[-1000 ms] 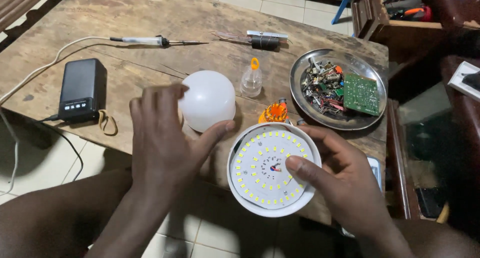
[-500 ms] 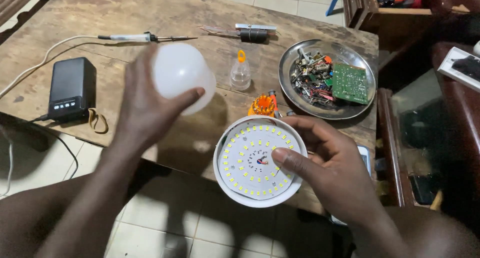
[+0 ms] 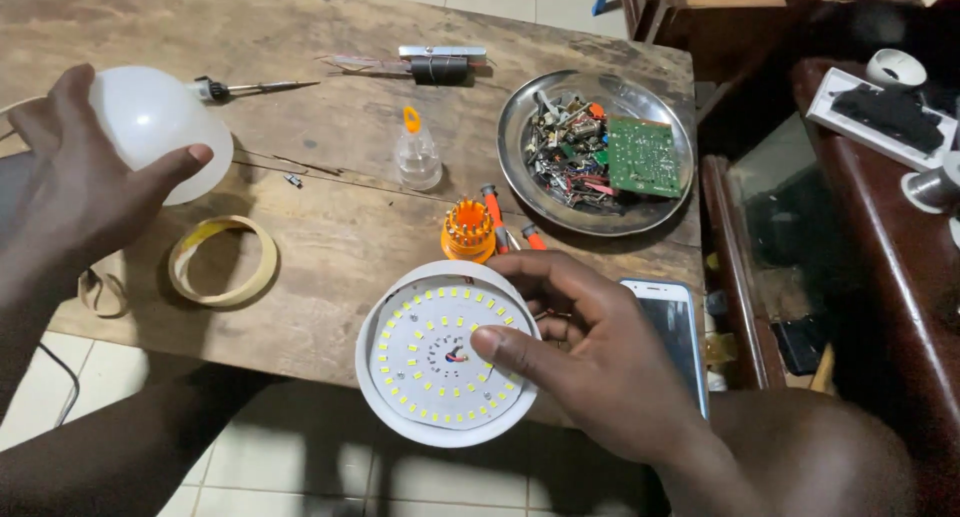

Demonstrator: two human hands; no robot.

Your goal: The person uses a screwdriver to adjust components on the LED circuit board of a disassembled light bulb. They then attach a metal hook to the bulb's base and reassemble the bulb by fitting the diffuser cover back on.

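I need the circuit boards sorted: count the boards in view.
2. A round white LED board sits in the bulb base the right hand holds; a green board lies in the metal dish. Others may hide under the scrap.

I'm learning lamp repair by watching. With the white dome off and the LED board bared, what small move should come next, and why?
Probably set the white dome down on the wooden table: the left hand holds it clear, while the right hand alone grips the lamp base, thumb on its LED board. That would free a hand.
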